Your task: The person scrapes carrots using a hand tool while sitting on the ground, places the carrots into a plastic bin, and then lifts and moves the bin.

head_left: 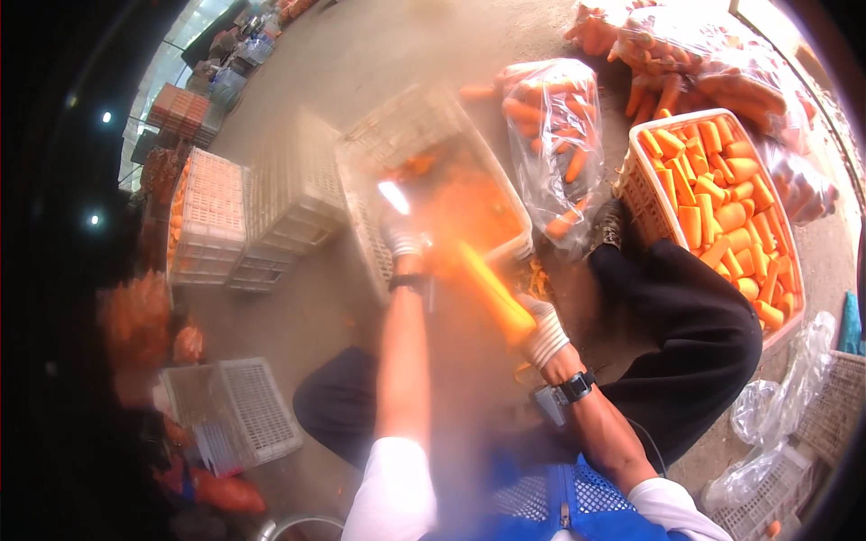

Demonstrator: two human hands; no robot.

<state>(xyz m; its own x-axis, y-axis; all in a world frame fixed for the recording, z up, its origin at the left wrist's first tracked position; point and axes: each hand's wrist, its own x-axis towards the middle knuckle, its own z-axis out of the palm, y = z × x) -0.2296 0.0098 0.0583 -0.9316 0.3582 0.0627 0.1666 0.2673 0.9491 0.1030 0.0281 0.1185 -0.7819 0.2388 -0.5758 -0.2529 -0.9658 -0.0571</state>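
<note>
From where I watch, the right hand (541, 332), in a pale knitted glove, is closed around the near end of an orange carrot (487, 290). The carrot slants up and leftward from that grip, its far end blurring over the near side of a pale plastic crate (520, 245). The left hand (402, 238), also gloved, sits by the crate's left part, well smeared by motion; a bright glint (393, 197) shows just beyond its fingers, but I can't tell how far the hand is open or whether it grips anything. Inside the crate I make out an orange mass, too blurred to separate into pieces.

Just right of the crate lies a clear plastic bag (564, 104) with whole carrots in it. Farther right, beyond the wearer's right knee, I have a second crate (642, 203) packed to the rim with cut carrot pieces (713, 212). Pale stacked crates (293, 194) stand on the left. I see a dark watch (574, 388) on the right wrist.
</note>
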